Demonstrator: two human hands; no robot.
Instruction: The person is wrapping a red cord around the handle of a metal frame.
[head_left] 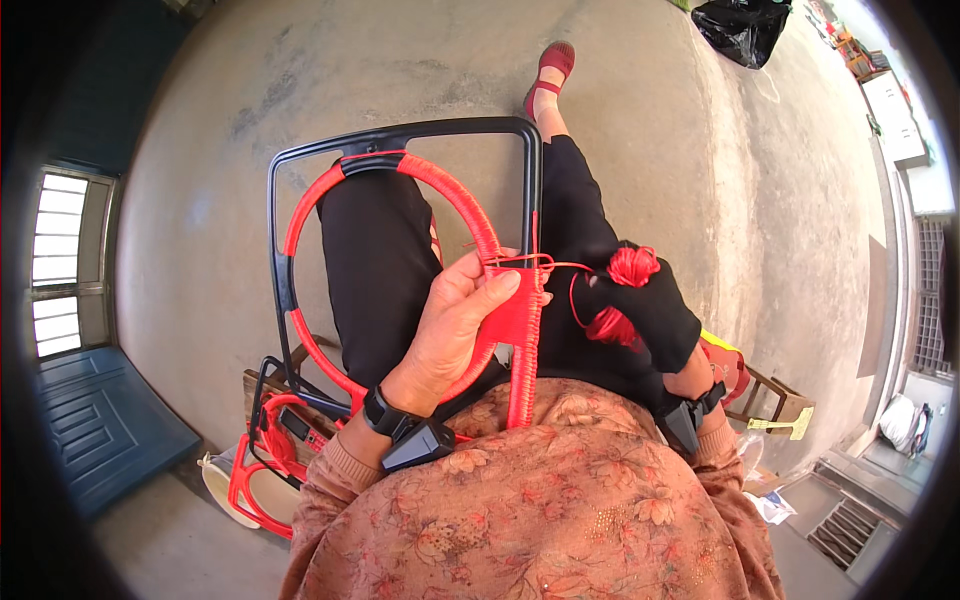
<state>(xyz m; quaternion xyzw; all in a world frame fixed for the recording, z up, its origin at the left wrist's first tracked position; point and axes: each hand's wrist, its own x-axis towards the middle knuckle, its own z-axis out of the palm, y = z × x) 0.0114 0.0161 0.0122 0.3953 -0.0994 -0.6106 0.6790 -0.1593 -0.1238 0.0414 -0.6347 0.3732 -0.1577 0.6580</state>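
Across my lap rests a black frame (405, 130) with a ring in it, much of the ring and the right-hand bar wound tightly in red cord. My left hand (445, 315) is bare and closed on the frame where the ring meets that bar, its thumb pressing on the red woven patch (508, 312). A strand of red cord runs from there to the right. My right hand (660, 315), in a black glove, is closed around a bundle of red cord (633, 267), which bulges out above and below it. The gloved fingertips are partly hidden.
At my lower left stand a similar red-and-black frame (262, 475) and a dark phone-like device (296, 424). A wooden stool (782, 405) is partly visible at my right. A black plastic bag (742, 30) lies on the floor at the far right.
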